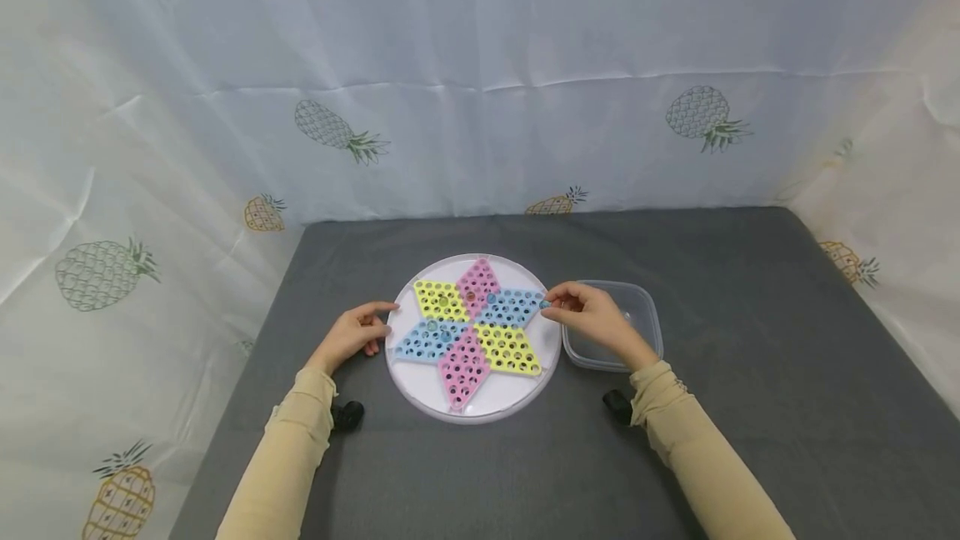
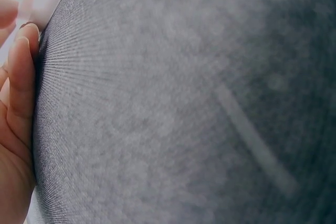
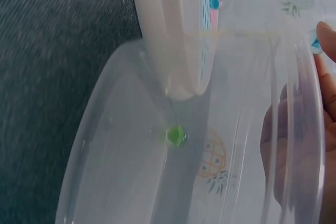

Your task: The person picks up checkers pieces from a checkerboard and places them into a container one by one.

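Note:
A round white Chinese checkers board [image 1: 408,386] lies on the table, its star of pink, yellow and blue sections full of holes. My left hand [image 1: 351,333] rests at its left rim, thumb and forefinger extended onto the edge. Between right thumb and forefinger, my right hand [image 1: 588,317] pinches a clear marble with a blue swirl [image 3: 315,43], over the tip of the right blue section. A red marble [image 1: 471,296], a blue marble [image 1: 491,298] and several others sit on the board. Below the right hand stands a clear plastic container [image 1: 651,315], with a green marble [image 3: 176,136] inside.
Dark grey cloth [image 1: 480,482] covers the table. A pale curtain [image 1: 480,148] printed with pineapples hangs behind and at the sides. The container stands close against the board's right rim. Black wrist devices [image 1: 347,416] show under both forearms.

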`<state>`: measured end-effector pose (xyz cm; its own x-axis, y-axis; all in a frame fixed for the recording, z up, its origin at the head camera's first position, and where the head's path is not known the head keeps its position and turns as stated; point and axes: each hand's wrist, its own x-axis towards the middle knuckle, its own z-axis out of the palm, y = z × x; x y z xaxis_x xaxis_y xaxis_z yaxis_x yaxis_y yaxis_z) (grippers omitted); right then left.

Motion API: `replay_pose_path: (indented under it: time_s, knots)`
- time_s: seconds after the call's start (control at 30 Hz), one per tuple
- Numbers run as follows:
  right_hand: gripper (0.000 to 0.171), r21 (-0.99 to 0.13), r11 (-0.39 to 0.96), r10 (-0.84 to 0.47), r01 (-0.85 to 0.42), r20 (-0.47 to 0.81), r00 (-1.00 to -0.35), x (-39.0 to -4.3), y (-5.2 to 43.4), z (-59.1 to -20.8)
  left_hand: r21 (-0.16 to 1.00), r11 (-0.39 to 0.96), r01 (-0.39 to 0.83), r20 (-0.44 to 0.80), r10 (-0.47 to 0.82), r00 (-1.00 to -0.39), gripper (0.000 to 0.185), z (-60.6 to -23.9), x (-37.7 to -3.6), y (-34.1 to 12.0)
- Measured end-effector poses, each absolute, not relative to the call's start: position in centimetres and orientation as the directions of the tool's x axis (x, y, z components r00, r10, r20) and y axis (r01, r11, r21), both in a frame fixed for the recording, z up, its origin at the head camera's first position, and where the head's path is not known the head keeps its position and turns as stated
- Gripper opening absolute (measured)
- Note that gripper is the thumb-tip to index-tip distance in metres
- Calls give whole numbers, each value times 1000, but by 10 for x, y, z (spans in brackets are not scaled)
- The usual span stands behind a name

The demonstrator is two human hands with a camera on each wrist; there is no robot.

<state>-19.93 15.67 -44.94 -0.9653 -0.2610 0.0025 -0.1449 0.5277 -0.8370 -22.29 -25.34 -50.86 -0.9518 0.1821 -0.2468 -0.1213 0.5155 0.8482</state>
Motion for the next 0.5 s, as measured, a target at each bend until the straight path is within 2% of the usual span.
replay_pose_path:
  time_s: [0.33,0.5]
  knots:
    - [34,-834,537,-233,-126,-3,-972,-199,180,-448,855,508,-106,-237,200,-951,42,-478,-209,-243]
    - [36,-826,554,-208,-109,-11,-978,-202,190,-448,857,505,-105,-234,200,-951,42,-475,-208,-241]
